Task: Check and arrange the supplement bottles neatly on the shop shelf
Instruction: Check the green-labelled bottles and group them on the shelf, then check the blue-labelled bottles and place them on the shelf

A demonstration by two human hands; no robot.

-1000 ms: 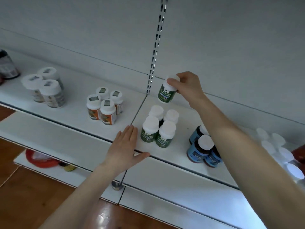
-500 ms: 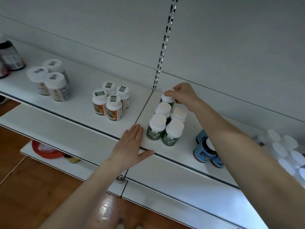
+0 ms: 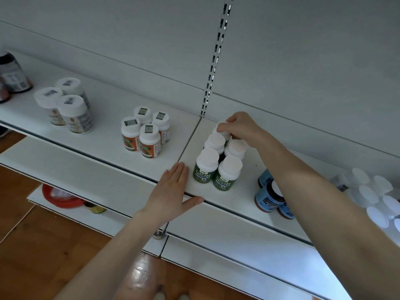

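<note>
Several green-labelled bottles with white caps (image 3: 217,167) stand in two rows on the white shelf (image 3: 112,146). My right hand (image 3: 240,127) reaches to the back of this group and pinches the cap of the rearmost green bottle (image 3: 221,131), which stands on the shelf. My left hand (image 3: 171,193) lies flat on the shelf's front edge, fingers straight, just left of the front green bottle and holding nothing.
Orange-labelled bottles (image 3: 145,133) stand left of the green group, larger white-capped bottles (image 3: 65,105) and a dark bottle (image 3: 13,74) farther left. Blue bottles (image 3: 270,198) sit under my right forearm, white caps (image 3: 376,198) at far right. Lower shelves and wooden floor lie below.
My right hand has lowered the green bottle from mid-air onto the shelf behind the green group and still holds its cap. My left hand has stayed on the shelf edge.
</note>
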